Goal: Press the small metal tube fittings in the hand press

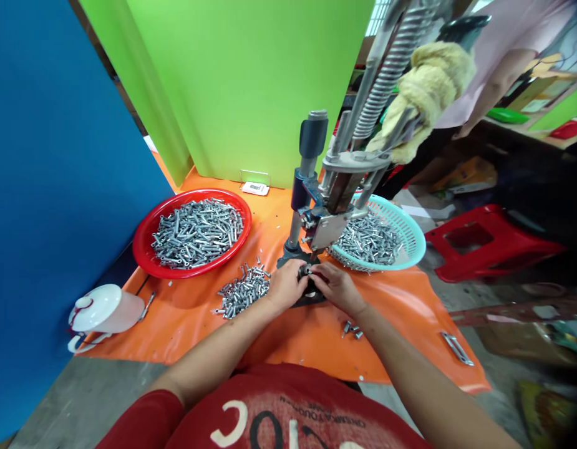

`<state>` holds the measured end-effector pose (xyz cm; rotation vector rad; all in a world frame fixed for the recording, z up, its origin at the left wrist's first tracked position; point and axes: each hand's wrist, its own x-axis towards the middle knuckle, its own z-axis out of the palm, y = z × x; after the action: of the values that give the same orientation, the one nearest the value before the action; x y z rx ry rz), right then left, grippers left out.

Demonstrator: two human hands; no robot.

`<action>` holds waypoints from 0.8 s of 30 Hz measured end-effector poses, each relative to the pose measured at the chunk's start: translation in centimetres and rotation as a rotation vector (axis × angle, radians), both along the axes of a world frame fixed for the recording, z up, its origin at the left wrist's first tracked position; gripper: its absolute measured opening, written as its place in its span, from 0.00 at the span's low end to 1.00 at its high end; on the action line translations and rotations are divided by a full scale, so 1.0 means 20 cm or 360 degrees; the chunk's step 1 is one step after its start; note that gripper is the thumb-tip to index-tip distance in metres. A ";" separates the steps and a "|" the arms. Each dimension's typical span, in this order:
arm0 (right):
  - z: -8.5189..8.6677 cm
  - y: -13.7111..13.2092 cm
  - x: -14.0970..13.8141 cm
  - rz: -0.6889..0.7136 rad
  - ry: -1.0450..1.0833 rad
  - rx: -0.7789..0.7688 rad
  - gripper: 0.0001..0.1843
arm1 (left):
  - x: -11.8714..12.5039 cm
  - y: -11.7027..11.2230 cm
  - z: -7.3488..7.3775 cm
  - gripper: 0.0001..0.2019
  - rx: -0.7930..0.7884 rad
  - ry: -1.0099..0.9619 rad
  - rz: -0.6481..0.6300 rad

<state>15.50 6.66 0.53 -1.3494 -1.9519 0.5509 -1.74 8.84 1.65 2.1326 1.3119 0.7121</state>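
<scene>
Both my hands meet under the head of an upright hand press (332,231), at its dark base. My left hand (287,284) is closed, its fingertips against a small dark grey fitting at the base; what they grip is partly hidden. From the other side my right hand (339,288) pinches a small metal part (309,272), too small to make out fully. A loose pile of short metal sleeves (246,290) lies beside my left hand. Nearer my right forearm are several more loose metal pieces (352,330).
A red basin (141,246) of metal pieces stands left, a turquoise basket (415,243) of them right. A white lidded mug (103,308) sits at the left edge of the orange table cover (297,349). A red stool (498,240) and another person (503,68) are at right.
</scene>
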 end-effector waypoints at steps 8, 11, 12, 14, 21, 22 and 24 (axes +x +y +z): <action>-0.01 0.03 0.04 -0.0010 0.0113 -0.0007 0.16 | 0.01 0.01 0.00 0.12 -0.0004 0.0029 0.0060; 0.04 -0.04 0.14 -0.0109 0.0009 -0.0113 0.17 | 0.02 0.01 0.00 0.12 -0.0034 0.0047 0.0094; 0.05 -0.08 0.18 -0.0112 -0.0076 -0.0183 0.16 | 0.02 0.00 0.00 0.12 -0.0044 0.0058 0.0110; 0.08 -0.19 0.28 -0.0042 -0.0281 -0.0347 0.15 | 0.03 0.00 0.00 0.11 -0.0056 0.0073 0.0148; 0.07 -0.51 0.44 0.0100 -0.0606 -0.0520 0.18 | 0.04 0.00 -0.01 0.11 -0.0064 0.0039 0.0180; 0.06 -0.53 0.43 0.0054 -0.0617 -0.0511 0.18 | 0.04 0.00 -0.01 0.11 -0.0062 0.0038 0.0179; 0.03 -0.55 0.40 -0.0031 -0.0630 -0.0473 0.16 | 0.04 0.00 -0.02 0.11 -0.0058 0.0030 0.0171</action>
<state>23.42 -4.36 1.18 -1.7702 -2.2307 0.6194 -0.95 8.84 1.32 2.0570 1.4472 0.7072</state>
